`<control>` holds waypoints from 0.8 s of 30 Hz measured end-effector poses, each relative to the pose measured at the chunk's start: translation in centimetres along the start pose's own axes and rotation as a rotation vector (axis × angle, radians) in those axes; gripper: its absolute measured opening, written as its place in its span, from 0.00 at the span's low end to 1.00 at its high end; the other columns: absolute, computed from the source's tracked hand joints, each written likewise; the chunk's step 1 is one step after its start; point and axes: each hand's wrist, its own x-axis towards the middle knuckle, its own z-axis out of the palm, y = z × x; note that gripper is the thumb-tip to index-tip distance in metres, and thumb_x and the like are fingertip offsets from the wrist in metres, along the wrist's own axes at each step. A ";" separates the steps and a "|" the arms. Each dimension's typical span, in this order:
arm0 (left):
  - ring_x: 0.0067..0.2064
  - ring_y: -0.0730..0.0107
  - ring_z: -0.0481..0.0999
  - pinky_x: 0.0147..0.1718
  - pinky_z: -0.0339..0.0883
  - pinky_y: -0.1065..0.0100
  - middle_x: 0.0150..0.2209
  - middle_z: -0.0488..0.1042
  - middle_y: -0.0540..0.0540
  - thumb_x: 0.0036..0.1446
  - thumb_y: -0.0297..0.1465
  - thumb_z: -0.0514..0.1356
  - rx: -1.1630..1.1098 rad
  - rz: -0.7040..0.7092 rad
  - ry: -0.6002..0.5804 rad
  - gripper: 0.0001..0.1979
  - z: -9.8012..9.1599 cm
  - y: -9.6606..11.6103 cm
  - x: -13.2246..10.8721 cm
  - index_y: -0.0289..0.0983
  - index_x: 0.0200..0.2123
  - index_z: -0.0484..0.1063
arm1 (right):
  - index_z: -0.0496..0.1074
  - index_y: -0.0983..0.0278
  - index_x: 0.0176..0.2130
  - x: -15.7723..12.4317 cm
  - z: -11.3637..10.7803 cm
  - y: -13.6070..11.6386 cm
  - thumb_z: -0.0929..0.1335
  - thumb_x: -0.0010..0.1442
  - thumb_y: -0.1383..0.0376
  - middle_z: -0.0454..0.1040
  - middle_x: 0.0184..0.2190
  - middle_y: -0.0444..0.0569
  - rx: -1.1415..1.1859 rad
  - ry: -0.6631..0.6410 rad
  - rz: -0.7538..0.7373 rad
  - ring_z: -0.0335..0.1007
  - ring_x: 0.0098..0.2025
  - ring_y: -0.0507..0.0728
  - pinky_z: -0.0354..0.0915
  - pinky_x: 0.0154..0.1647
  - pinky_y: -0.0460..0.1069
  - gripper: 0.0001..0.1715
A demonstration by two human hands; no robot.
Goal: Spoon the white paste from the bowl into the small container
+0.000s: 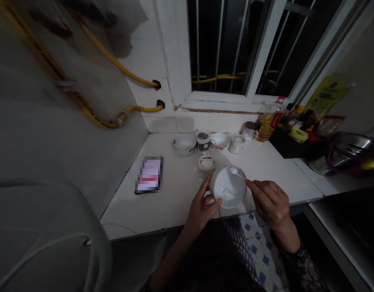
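White tiled kitchen counter (181, 190) under a barred window (223, 44), with yellow gas hoses (114, 61) running along the wall at left. Held just above the counter's front edge, a white bowl (228, 187) tilts toward the camera, its inside coated with white powder and a small white spoon (234, 171) at the far rim. The left hand (202, 207) cups the bowl from the lower side, fingers curled under it and thumb up its wall. The right hand (269, 200), a ring on one finger, reaches in from the other side, fingertips (249, 183) pinched together at the rim; whether they grip the spoon's thin handle cannot be told.

Just beyond stands a small round pot (207, 163) with pale contents. Further back, along the wall, are a patterned white bowl (183, 145), a jar of dark contents (203, 142), a second white bowl (220, 141) and a glass jar of white contents (237, 144). A bottle of yellow cooking oil (267, 121) with a red cap stands by a black caddy (293, 144) of condiments. A steel pot (348, 152) sits at right. Writing on a yellow-green packet (325, 97) is too small to read, and a phone (149, 175) lying on the counter shows a blurred screen.
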 end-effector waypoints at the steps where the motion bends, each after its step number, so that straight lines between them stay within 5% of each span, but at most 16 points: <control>1: 0.47 0.58 0.78 0.41 0.77 0.63 0.62 0.65 0.39 0.45 0.39 0.71 -0.002 0.000 0.001 0.47 0.1 -0.1 0.0 0.43 0.67 0.57 | 0.67 0.62 0.60 0.3 -0.1 0.5 0.64 0.64 0.76 0.79 0.40 0.52 -0.018 -0.013 -0.049 0.73 0.37 0.56 0.69 0.39 0.52 0.26; 8: 0.47 0.61 0.78 0.40 0.77 0.67 0.62 0.66 0.42 0.47 0.38 0.69 0.032 0.033 0.037 0.43 -0.1 -0.4 -0.1 0.44 0.66 0.60 | 0.74 0.68 0.49 -0.1 -0.8 -0.2 0.61 0.66 0.76 0.75 0.28 0.50 -0.070 -0.215 -0.089 0.67 0.31 0.55 0.67 0.33 0.52 0.17; 13: 0.47 0.64 0.77 0.38 0.77 0.71 0.65 0.62 0.42 0.47 0.36 0.68 0.078 0.051 0.054 0.42 0.2 -0.3 -0.4 0.44 0.66 0.59 | 0.71 0.68 0.52 -1.1 -0.3 -0.9 0.63 0.65 0.76 0.76 0.30 0.50 -0.100 -0.117 -0.031 0.68 0.31 0.55 0.67 0.35 0.52 0.17; 18: 0.49 0.63 0.77 0.36 0.77 0.73 0.66 0.60 0.42 0.47 0.35 0.68 0.100 0.050 0.065 0.41 0.4 -0.2 -0.7 0.43 0.65 0.61 | 0.72 0.66 0.51 -1.8 0.0 -1.5 0.62 0.66 0.74 0.75 0.30 0.50 0.085 -0.207 0.104 0.70 0.32 0.56 0.69 0.34 0.51 0.16; 24: 0.49 0.63 0.77 0.37 0.77 0.72 0.65 0.63 0.42 0.49 0.33 0.67 0.081 0.091 0.055 0.39 0.4 -0.2 -0.8 0.44 0.65 0.61 | 0.72 0.65 0.51 -2.0 0.3 -1.9 0.63 0.65 0.74 0.75 0.30 0.50 0.019 -0.077 0.168 0.70 0.32 0.56 0.68 0.34 0.52 0.17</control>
